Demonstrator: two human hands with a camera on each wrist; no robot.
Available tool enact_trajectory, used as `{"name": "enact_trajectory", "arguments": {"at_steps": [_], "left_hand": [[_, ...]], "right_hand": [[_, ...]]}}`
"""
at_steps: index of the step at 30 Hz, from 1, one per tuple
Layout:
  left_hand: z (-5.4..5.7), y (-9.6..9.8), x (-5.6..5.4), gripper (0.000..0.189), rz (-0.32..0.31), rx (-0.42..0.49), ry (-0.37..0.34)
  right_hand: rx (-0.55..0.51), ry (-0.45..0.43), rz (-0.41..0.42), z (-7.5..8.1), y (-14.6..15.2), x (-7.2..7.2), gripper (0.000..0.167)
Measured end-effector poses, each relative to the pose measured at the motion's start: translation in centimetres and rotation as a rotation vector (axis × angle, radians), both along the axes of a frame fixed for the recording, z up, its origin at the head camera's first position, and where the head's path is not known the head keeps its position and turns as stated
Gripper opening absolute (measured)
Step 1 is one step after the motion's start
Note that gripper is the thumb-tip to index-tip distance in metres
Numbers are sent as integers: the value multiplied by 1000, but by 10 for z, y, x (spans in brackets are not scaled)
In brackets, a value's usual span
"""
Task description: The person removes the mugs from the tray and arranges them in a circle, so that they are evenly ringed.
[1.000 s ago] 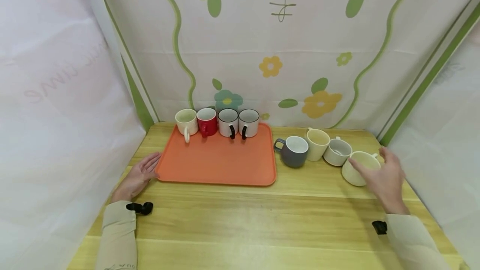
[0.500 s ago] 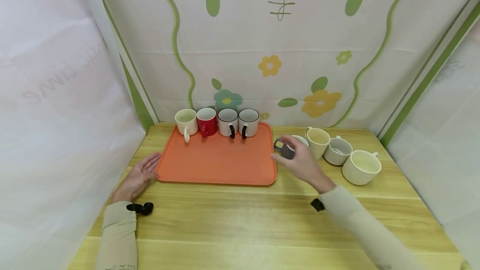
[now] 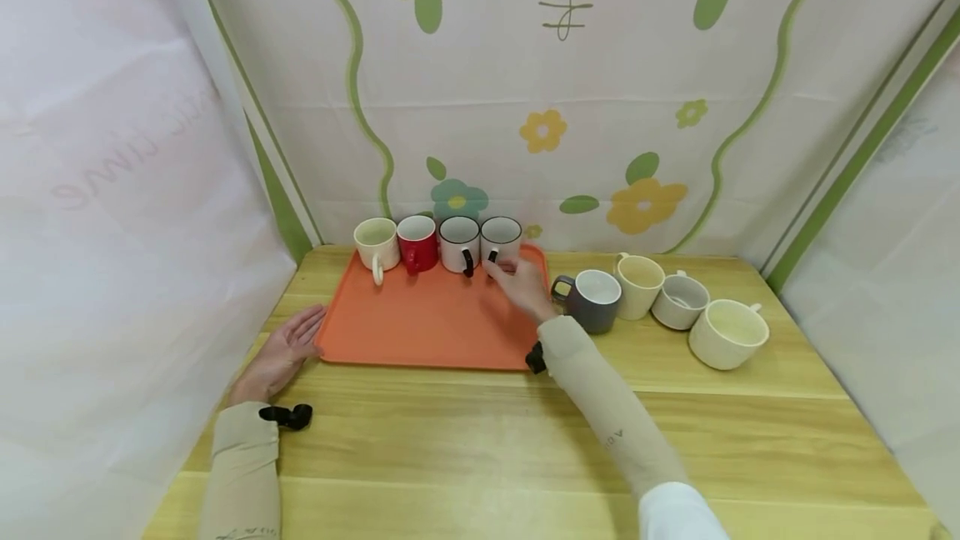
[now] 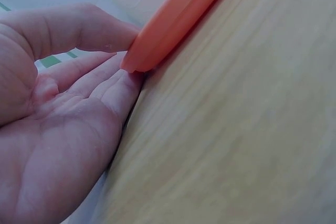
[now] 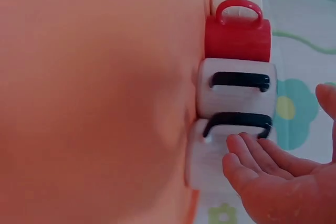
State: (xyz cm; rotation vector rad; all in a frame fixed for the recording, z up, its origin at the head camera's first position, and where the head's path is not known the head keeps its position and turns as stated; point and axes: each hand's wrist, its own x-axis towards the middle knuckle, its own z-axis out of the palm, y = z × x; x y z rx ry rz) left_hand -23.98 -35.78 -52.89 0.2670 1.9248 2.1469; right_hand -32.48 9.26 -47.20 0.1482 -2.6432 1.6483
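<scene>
Your left hand [image 3: 279, 353] lies flat, fingers straight, against the orange tray's [image 3: 420, 332] near-left corner, likely bracing it, while your right hand [image 3: 523, 286], fingers spread and gripping nothing, reaches the black-handled white mug [image 3: 500, 241] at the tray's far-right corner.

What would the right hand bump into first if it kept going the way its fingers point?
Probably the white mug with the black handle at the row's right end; the right hand has fingertips right by its handle.

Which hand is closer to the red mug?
Right. The right hand reaches over the tray near the mug row, two mugs from the red mug; the left hand rests at the tray's corner.
</scene>
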Motion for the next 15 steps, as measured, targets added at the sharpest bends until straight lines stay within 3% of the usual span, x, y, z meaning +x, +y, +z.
{"name": "enact_trajectory", "arguments": {"at_steps": [4, 7, 15], "left_hand": [[1, 1, 0, 94, 0, -6, 0], [2, 2, 1, 93, 7, -6, 2], [3, 2, 1, 93, 3, -8, 0]], "right_hand": [[-82, -38, -36, -7, -12, -9, 37], [-156, -77, -71, -9, -18, -14, 42], [-223, -123, -137, -14, -18, -25, 47]]}}
